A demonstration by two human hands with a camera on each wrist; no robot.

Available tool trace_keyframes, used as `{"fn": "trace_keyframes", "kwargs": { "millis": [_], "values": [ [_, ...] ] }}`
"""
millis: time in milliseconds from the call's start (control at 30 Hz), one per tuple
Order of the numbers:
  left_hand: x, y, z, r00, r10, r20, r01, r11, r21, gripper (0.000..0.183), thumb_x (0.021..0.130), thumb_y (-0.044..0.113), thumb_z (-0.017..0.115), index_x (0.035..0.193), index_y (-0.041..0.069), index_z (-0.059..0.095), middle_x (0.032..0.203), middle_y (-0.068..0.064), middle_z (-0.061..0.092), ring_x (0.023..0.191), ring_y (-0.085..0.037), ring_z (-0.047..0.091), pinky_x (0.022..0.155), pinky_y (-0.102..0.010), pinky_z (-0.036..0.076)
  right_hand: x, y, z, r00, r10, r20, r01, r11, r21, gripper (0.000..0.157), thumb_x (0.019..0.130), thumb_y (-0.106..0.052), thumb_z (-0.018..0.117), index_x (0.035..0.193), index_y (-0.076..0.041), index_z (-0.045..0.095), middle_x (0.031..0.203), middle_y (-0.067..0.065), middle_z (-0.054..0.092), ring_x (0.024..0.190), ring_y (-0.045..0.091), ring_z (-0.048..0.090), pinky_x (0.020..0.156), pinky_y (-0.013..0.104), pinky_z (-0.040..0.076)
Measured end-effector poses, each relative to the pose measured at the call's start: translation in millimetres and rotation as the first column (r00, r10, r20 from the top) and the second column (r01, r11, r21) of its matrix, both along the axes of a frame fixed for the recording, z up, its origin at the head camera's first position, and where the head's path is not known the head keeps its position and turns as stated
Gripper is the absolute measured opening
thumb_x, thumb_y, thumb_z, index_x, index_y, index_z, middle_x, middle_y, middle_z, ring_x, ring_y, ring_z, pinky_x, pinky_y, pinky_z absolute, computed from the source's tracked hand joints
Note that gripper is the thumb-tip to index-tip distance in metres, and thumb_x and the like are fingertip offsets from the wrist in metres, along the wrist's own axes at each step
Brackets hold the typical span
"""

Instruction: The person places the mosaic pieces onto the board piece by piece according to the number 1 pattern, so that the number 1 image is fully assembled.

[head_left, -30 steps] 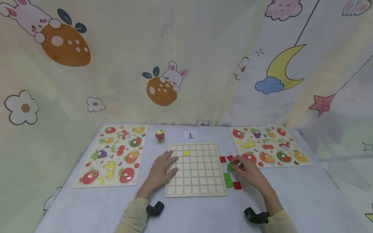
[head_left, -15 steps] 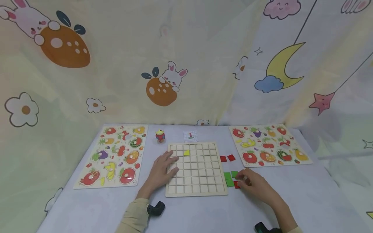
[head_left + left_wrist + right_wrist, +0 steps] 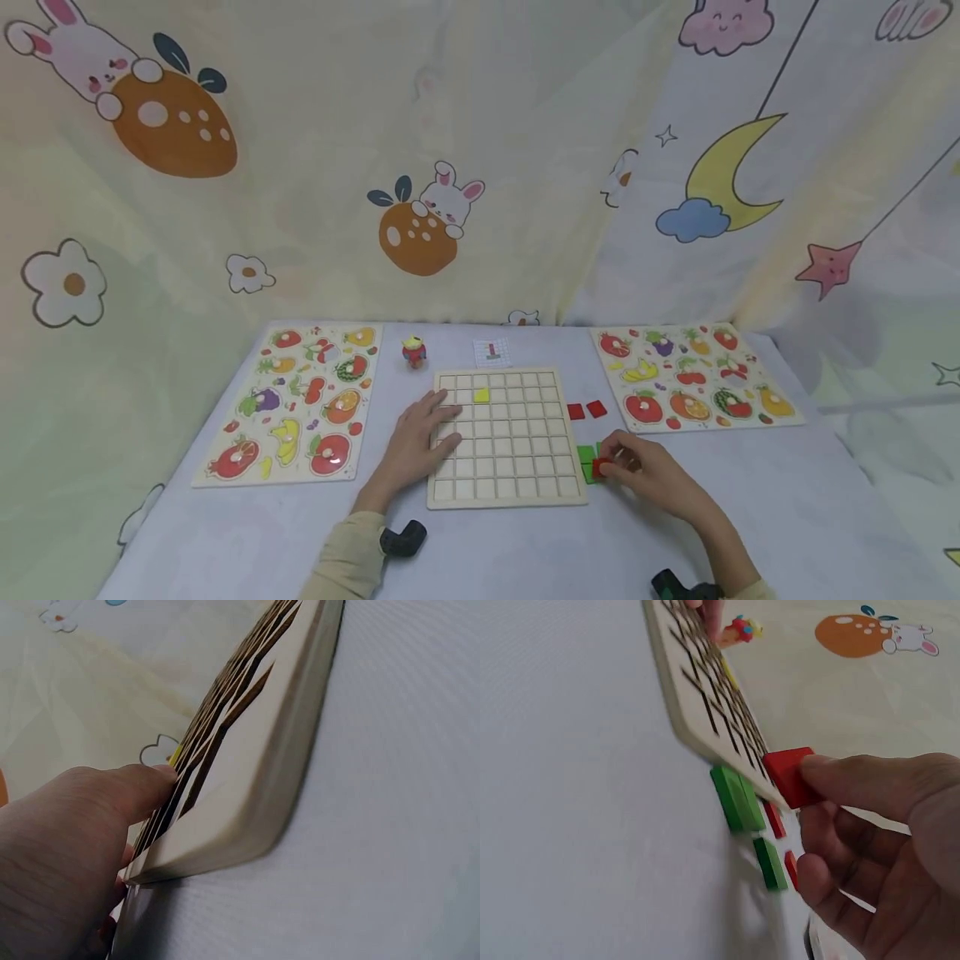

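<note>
My right hand [image 3: 652, 471] pinches a small red square tile [image 3: 791, 776] between thumb and fingers, raised off the table. In the head view that tile overlaps the green tiles [image 3: 585, 454] to the right of the wooden grid board [image 3: 506, 505]; part of the green group is hidden by the tile and fingers. My left hand [image 3: 412, 437] rests on the board's left edge, fingers extended over the squares, the thumb [image 3: 146, 787] on the rim side in the left wrist view. One yellow tile [image 3: 482, 395] lies in a square near the board's top.
Two more red tiles [image 3: 576, 411] lie right of the board. Fruit puzzle boards stand left [image 3: 285, 408] and right [image 3: 693, 379]. Behind the grid are a small toy figure [image 3: 413, 352] and a card with a grid pattern [image 3: 492, 352]. A printed curtain [image 3: 525, 208] closes the back.
My right hand carried a green tile down beside the other green ones and let it go. It then took up the red tile near them and moved it slightly left. The left hand stayed put.
</note>
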State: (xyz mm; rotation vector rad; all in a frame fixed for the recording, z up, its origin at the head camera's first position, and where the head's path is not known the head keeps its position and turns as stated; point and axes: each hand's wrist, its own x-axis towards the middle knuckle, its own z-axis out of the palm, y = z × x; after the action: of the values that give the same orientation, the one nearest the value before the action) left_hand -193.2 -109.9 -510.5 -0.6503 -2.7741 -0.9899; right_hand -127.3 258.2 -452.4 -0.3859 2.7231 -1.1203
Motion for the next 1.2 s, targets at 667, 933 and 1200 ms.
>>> {"fn": "trace_keyframes", "kwargs": {
  "millis": [667, 933, 1200],
  "values": [
    [4.3, 4, -8.0, 0.999, 0.001, -0.035, -0.001, 1.000, -0.011, 0.042, 0.090, 0.038, 0.061, 0.128, 0.023, 0.058, 0.149, -0.007, 0.041, 0.142, -0.029, 0.029, 0.114, -0.055, 0.025, -101.4, -111, -14.1, 0.992, -0.061, -0.108, 0.048, 0.991, -0.123, 0.007, 0.089, -0.015, 0.065, 0.096, -0.013, 0.065, 0.092, -0.001, 0.068, 0.074, 0.009, 0.061, 0.068, 0.023, 0.050],
    [5.1, 5, -4.2, 0.999, 0.019, -0.037, -0.020, 1.000, -0.024, 0.042, 0.089, 0.038, 0.061, 0.129, 0.022, 0.058, 0.149, -0.007, 0.041, 0.143, -0.030, 0.029, 0.115, -0.053, 0.025, -115.0, -130, -19.5, 0.987, -0.111, -0.119, 0.104, 0.992, -0.069, 0.012, 0.086, -0.027, 0.070, 0.091, -0.017, 0.063, 0.084, -0.005, 0.066, 0.071, 0.008, 0.056, 0.066, 0.024, 0.047],
    [4.9, 4, 1.4, 1.000, 0.017, -0.019, -0.017, 0.999, -0.031, 0.043, 0.090, 0.037, 0.060, 0.129, 0.022, 0.057, 0.150, -0.007, 0.040, 0.143, -0.029, 0.027, 0.116, -0.053, 0.024, -116.9, -134, -17.6, 0.976, -0.060, -0.209, 0.077, 0.994, 0.073, 0.006, 0.089, -0.021, 0.066, 0.086, -0.016, 0.064, 0.087, -0.003, 0.057, 0.078, 0.011, 0.055, 0.072, 0.029, 0.051]
  ]
}}
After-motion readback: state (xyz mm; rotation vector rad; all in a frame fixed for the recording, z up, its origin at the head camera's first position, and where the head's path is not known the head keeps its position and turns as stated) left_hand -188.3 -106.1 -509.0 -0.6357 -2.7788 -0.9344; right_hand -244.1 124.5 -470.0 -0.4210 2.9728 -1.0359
